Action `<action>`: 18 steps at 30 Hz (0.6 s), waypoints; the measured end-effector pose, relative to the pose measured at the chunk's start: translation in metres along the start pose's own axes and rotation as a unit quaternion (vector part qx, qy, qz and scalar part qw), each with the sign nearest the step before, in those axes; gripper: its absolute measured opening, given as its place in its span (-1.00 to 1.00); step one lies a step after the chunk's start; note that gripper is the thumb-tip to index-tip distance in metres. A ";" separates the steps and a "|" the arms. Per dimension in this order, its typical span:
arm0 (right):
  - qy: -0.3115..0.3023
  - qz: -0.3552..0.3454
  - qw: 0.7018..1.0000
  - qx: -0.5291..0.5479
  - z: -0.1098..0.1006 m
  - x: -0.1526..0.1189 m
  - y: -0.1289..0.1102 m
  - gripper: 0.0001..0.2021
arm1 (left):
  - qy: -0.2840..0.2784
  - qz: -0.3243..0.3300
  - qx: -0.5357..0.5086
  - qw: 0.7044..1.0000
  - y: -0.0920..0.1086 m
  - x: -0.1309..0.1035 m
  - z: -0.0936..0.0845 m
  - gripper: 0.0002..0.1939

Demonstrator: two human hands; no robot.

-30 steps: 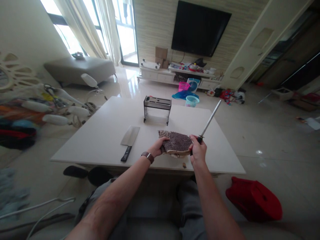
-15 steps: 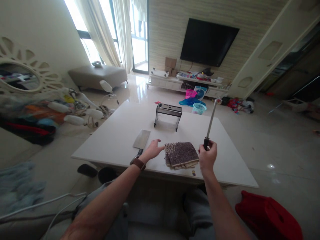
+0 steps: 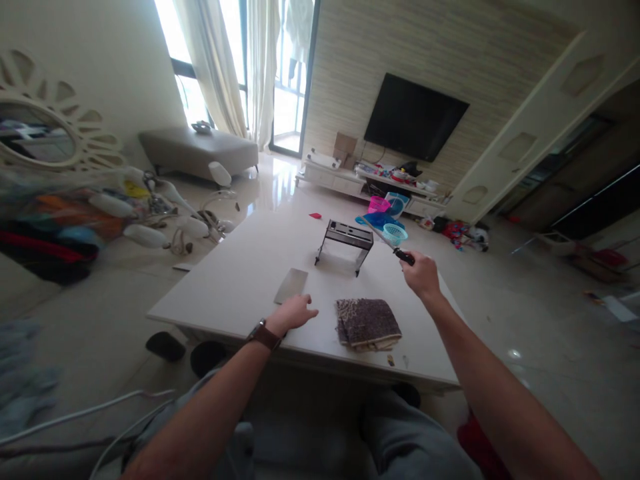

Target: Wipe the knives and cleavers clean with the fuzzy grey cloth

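My right hand (image 3: 423,275) is closed around the black handle of a honing steel (image 3: 404,256). Its thin metal rod points up and left, with the tip in front of the slotted knife stand (image 3: 349,233). A cleaver (image 3: 292,285) lies flat on the white table (image 3: 225,293), its broad blade pointing away from me. Over the cleaver's handle end is my left hand (image 3: 296,312), fingers apart and nothing seen in them; it hides the handle. Between my hands, nearer the front edge, lies a folded brown cloth (image 3: 369,321).
A small yellowish piece (image 3: 391,360) is by the table's front edge, and a red item (image 3: 315,215) at the far edge. Beyond stand baskets (image 3: 395,233) and a low TV cabinet (image 3: 330,177). A white-shaded lamp (image 3: 193,227) is on the left.
My left hand has moved left, from beside the cloth to over the cleaver's handle. The honing steel has swung from nearly upright to slanting left, as my right hand rose. The view has shifted.
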State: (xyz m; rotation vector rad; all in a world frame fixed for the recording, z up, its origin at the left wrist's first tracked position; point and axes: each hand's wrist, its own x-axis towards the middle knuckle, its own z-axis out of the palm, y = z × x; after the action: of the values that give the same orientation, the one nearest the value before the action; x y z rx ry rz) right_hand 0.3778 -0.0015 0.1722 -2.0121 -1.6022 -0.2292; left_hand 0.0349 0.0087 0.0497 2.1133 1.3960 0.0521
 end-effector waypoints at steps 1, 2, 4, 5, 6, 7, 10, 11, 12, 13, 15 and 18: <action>-0.020 -0.014 0.999 -0.038 -0.005 0.014 -0.003 -0.66 | -0.001 0.004 -0.004 1.000 0.001 -0.001 -0.002 -0.46; -0.043 -0.025 0.996 -0.069 -0.009 0.027 -0.006 -0.66 | -0.002 0.008 -0.005 1.000 0.003 -0.001 -0.003 -0.47; -0.083 -0.044 0.989 -0.115 -0.015 0.047 -0.011 -0.66 | -0.011 0.014 -0.005 1.000 0.005 -0.002 -0.004 -0.47; -0.096 -0.048 0.986 -0.131 -0.017 0.055 -0.014 -0.67 | -0.016 0.017 -0.005 1.000 0.006 -0.003 -0.005 -0.46; -0.107 -0.051 0.982 -0.144 -0.018 0.061 -0.017 -0.67 | -0.021 0.020 -0.007 1.000 0.007 -0.004 -0.005 -0.45; -0.117 -0.051 0.980 -0.154 -0.019 0.066 -0.019 -0.67 | -0.025 0.022 -0.011 0.999 0.008 -0.005 -0.005 -0.44; -0.139 -0.051 0.975 -0.164 -0.018 0.078 -0.028 -0.69 | -0.027 0.026 -0.031 0.999 0.010 -0.006 -0.005 -0.45; -0.145 -0.048 0.975 -0.163 -0.018 0.081 -0.031 -0.70 | -0.024 0.028 -0.039 0.999 0.010 -0.007 -0.005 -0.46; -0.151 -0.043 0.975 -0.160 -0.018 0.084 -0.033 -0.71 | -0.021 0.032 -0.046 0.998 0.011 -0.007 -0.005 -0.47; -0.160 -0.037 0.974 -0.156 -0.018 0.086 -0.036 -0.72 | -0.018 0.035 -0.051 0.998 0.011 -0.008 -0.005 -0.47; -0.178 -0.024 0.973 -0.148 -0.018 0.092 -0.040 -0.76 | -0.013 0.038 -0.057 0.998 0.010 -0.008 -0.006 -0.47; -0.204 -0.010 0.969 -0.137 -0.020 0.102 -0.046 -0.79 | -0.011 0.039 -0.069 0.997 0.010 -0.010 -0.007 -0.46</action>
State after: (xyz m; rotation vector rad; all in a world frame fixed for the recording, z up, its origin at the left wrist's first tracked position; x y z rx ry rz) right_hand 0.3662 0.0810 0.2498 -2.3714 -1.9274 -0.0434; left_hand 0.0363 0.0011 0.0636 2.0464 1.2607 0.1523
